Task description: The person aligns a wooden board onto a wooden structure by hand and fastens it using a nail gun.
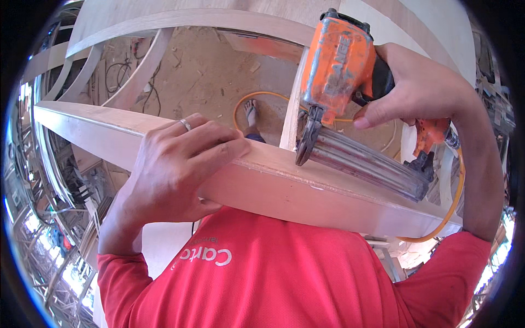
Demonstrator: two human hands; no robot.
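Observation:
My right hand (pixel 413 85) is wrapped round the handle of an orange pneumatic nail gun (pixel 336 65). Its nose and long metal magazine (pixel 366 161) lie over the top of a long, pale wooden beam (pixel 273 188), where an upright strip of wood (pixel 292 123) meets it. Whether the nose touches the wood I cannot tell. My left hand (pixel 183 164), with a ring on one finger, grips the beam further left, fingers over the top edge and thumb beneath.
Curved wooden ribs (pixel 139 76) and a wide pale panel (pixel 235 11) stand beyond the beam. An orange air hose (pixel 458 191) hangs from the gun and loops across the dusty floor (pixel 202 71) near a bare foot (pixel 251 113). Dark cables (pixel 117 68) and wood scraps lie about.

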